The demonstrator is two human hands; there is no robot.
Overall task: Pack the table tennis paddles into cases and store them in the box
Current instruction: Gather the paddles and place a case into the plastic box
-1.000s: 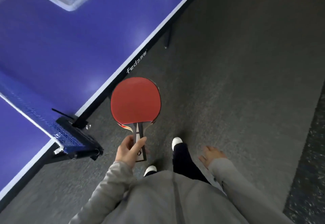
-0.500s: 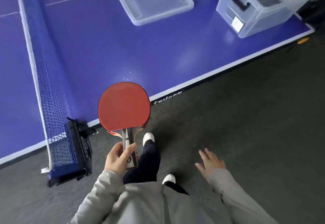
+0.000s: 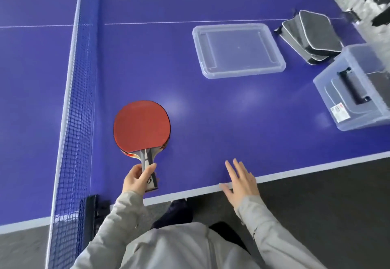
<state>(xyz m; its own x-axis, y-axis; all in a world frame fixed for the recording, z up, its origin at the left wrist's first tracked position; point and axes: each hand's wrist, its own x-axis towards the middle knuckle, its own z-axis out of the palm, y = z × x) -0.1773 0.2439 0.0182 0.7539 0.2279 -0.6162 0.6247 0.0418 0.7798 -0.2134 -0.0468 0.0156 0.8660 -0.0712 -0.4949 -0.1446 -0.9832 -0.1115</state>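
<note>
Left hand (image 3: pixel 135 181) grips the red paddle (image 3: pixel 141 126) by its handle, blade free for casing; right hand (image 3: pixel 242 182) hovers released, empty.

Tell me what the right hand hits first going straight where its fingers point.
Probably the clear lid, near its left corner; only bare table lies between it and the right hand. Height is unclear.

Soft glare, perhaps motion-blurred top-right corner
</note>
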